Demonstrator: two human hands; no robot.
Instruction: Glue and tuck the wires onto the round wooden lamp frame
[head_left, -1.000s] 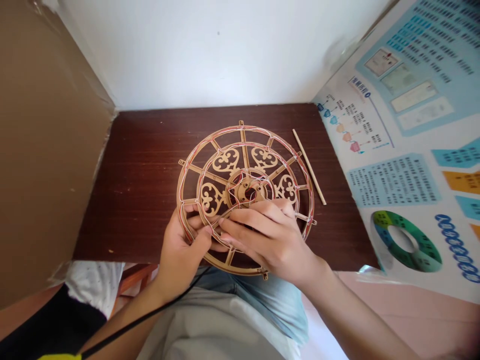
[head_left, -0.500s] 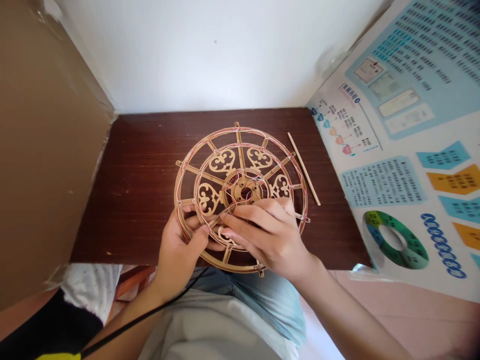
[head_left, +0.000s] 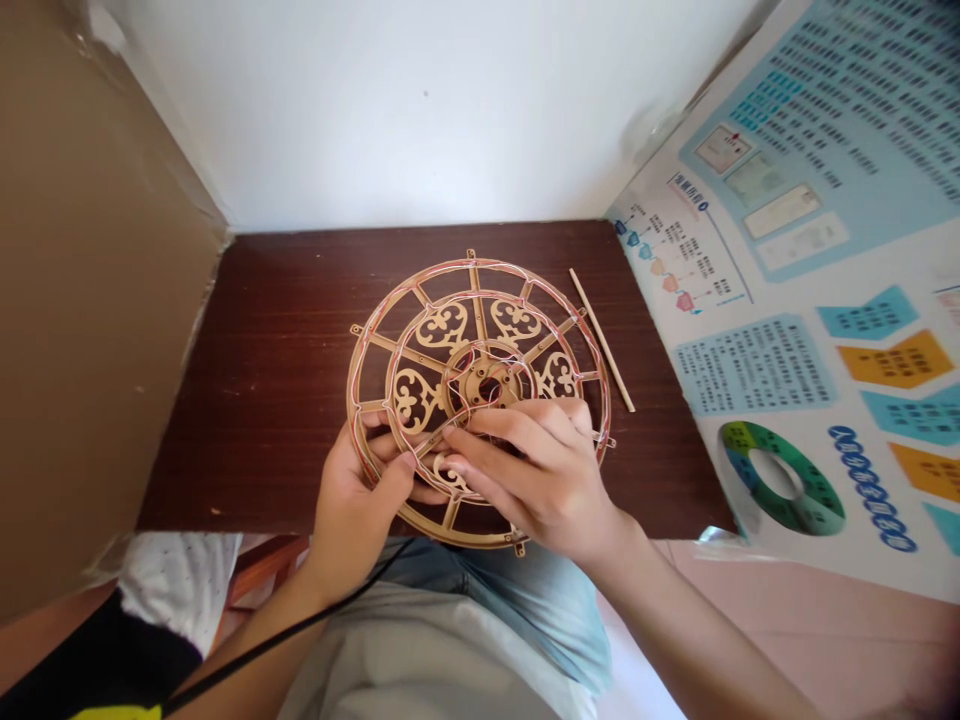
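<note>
Brown cardboard: a sheet (head_left: 97,300) stands along the table's 9 o'clock side.

Left hand (head_left: 352,500): fingers (head_left: 382,445) curl together beneath the wheel at its 8 o'clock, with the thumb (head_left: 394,480) on top, clamping the rim and inner ring between them.

Laser-cut wooden wheel frame (head_left: 474,290): it lies flat or nearly so at the middle of the dark wood table (head_left: 262,350), its 6 o'clock edge reaching past the table's near edge. Red and white thread (head_left: 501,352) loops around its rings and hub.

Right hand (head_left: 536,470): fingers (head_left: 510,430) lie close together across the wheel's 5 o'clock, tips near the hub. Whether they pinch thread, I cannot tell.

Wooden dowel (head_left: 602,340): it lies just beside the wheel at 2 o'clock, tilted.
</note>
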